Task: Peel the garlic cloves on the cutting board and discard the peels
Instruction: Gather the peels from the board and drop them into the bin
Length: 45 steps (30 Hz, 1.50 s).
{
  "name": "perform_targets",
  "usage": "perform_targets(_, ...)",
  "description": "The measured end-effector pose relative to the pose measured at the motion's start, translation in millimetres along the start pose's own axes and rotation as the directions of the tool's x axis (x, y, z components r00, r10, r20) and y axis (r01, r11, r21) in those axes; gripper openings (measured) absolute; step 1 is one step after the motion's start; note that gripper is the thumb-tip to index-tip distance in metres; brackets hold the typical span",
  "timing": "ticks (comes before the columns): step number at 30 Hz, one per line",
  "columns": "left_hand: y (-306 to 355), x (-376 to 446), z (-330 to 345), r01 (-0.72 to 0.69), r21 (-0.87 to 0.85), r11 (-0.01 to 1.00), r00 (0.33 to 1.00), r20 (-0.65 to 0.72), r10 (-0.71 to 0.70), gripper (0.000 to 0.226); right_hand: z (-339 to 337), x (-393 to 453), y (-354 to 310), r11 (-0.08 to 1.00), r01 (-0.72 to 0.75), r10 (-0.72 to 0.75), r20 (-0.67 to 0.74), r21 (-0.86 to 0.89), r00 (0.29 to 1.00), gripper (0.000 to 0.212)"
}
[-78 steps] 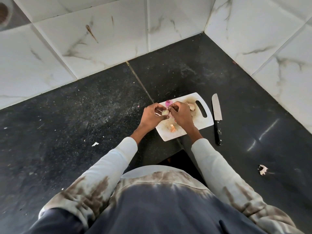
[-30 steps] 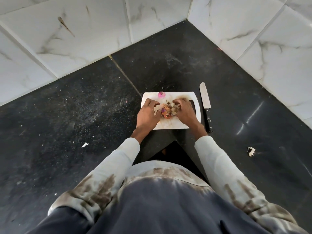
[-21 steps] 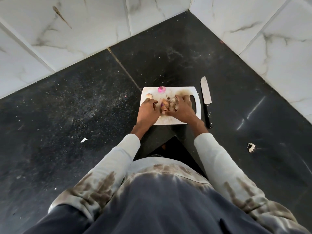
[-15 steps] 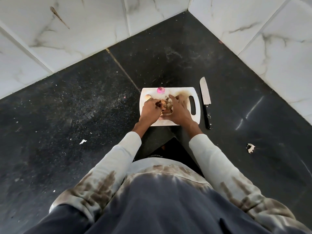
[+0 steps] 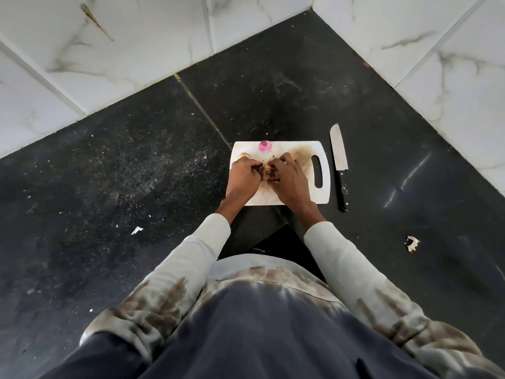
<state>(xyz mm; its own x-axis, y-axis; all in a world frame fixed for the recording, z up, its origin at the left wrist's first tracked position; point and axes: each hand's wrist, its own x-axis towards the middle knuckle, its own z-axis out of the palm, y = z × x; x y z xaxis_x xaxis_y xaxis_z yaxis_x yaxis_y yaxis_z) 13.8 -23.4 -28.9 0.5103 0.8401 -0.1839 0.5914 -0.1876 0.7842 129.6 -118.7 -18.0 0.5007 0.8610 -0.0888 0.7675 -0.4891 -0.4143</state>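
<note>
Left hand [image 5: 241, 178] and right hand [image 5: 288, 179] side by side over the middle of the cutting board [image 5: 320, 196], fingers of both curled inward around a small brownish heap of garlic peels [image 5: 268, 172] pressed between them. Grip on the heap from both sides, fingertips nearly meeting above it; too small and too covered to tell single cloves or skins within the heap, or which way they point. One pale garlic clove [image 5: 243, 155] just beyond the left knuckles, near the far left corner of the board, mostly hidden. A pink piece [image 5: 264, 146] at the far edge of the board, apart from the hands. Board white, stained brown around the heap, long axis running left to right, handle slot at the right end. Knife [image 5: 339, 164] just beside that right end on the dark worktop [image 5: 136, 160], long axis pointing away from the person, blade far, black handle near. A torn scrap of peel [image 5: 412, 243] well apart to the right. White crumb [image 5: 136, 230] on the left. Marble-look wall tiles [image 5: 136, 36] behind the corner.
</note>
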Motion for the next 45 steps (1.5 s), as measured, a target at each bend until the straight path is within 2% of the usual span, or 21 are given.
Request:
perform_targets(6,-0.7,-4.9,4.4,0.118,-0.182,0.976,0.993,-0.001,-0.12,0.026,-2.3,3.0,-1.1,0.977,-0.059,0.069,-0.04,0.205,0.997,0.027)
perform_targets(9,8.4,-11.1,7.7,0.197,-0.365,0.91,0.98,0.064,-0.187,0.025,-7.3,0.2,-2.7,0.938,-0.113,0.141,-0.061,0.329,0.988,0.017)
perform_targets(14,18.8,-22.5,11.4,0.269,-0.557,0.786,0.961,0.105,-0.255,0.033,-25.2,-15.7,-2.8,0.841,-0.208,0.291,-0.094,0.5,0.952,0.031)
perform_targets(20,28.9,-66.7,28.2,0.241,-0.662,0.71,0.971,0.165,-0.175,0.038,-33.7,-66.3,0.4,0.784,-0.24,0.388,-0.15,0.573,0.909,0.034)
perform_targets(23,23.7,-96.2,42.1,0.226,-0.65,0.726,0.972,0.194,-0.129,0.041,-31.0,-106.1,3.4,0.757,-0.259,0.442,-0.178,0.601,0.879,0.03)
perform_targets(28,2.6,-140.9,58.6,0.102,-0.487,0.867,0.992,0.115,-0.052,0.046,-7.3,-165.7,6.9,0.739,-0.295,0.476,-0.159,0.606,0.865,0.03)
perform_targets(33,-36.8,-178.2,76.8,0.084,-0.429,0.899,0.993,0.106,-0.042,0.043,33.9,-202.6,19.1,0.757,-0.257,0.416,-0.139,0.601,0.899,0.026)
perform_targets(38,-70.1,-210.3,97.9,-0.076,-0.385,0.92,0.997,-0.009,0.078,0.03,80.8,-227.9,38.8,0.803,-0.157,0.328,-0.205,0.576,0.922,0.022)
perform_targets(40,-90.6,-222.0,114.9,-0.04,-0.431,0.901,0.999,-0.047,0.022,0.032,103.1,-235.8,51.6,0.819,-0.111,0.276,-0.216,0.564,0.937,0.025)
perform_targets(43,-135.9,-239.3,149.2,0.134,-0.422,0.897,0.98,-0.076,-0.182,0.036,146.8,-249.9,68.7,0.761,-0.152,0.268,-0.094,0.63,0.959,0.027)
perform_targets(45,-175.8,-247.6,174.4,0.211,-0.381,0.9,0.966,-0.056,-0.251,0.042,187.9,-263.1,85.7,0.759,-0.198,0.284,-0.041,0.62,0.958,0.028)
